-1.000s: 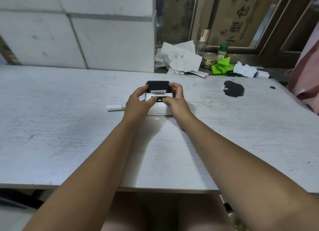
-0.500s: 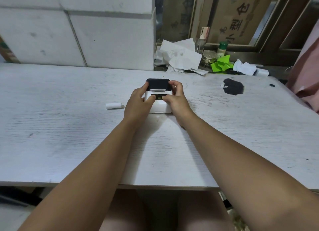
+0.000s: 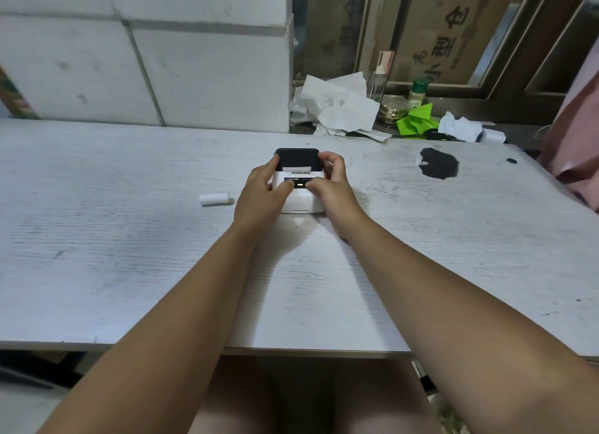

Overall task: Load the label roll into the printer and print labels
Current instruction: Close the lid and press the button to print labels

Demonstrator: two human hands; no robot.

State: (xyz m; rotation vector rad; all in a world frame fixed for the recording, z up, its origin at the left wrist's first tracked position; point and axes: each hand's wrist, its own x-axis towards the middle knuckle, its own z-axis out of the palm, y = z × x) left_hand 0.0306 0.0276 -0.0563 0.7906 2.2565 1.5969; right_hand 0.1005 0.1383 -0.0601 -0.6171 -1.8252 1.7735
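Gripping the printer [image 3: 299, 187] from both sides, the left hand [image 3: 259, 195] and right hand [image 3: 330, 187] hold it on the white tabletop [image 3: 129, 239]. Each hand's fingers curl against a side of the printer, with both thumbs pressed on its dark front strip beside a small lit indicator. A white label strip [image 3: 296, 168] shows at the slot under the printer's black lid. Left of the printer, apart from it, lies a small white roll [image 3: 215, 199]. Right of the printer is a black stain [image 3: 439, 167].
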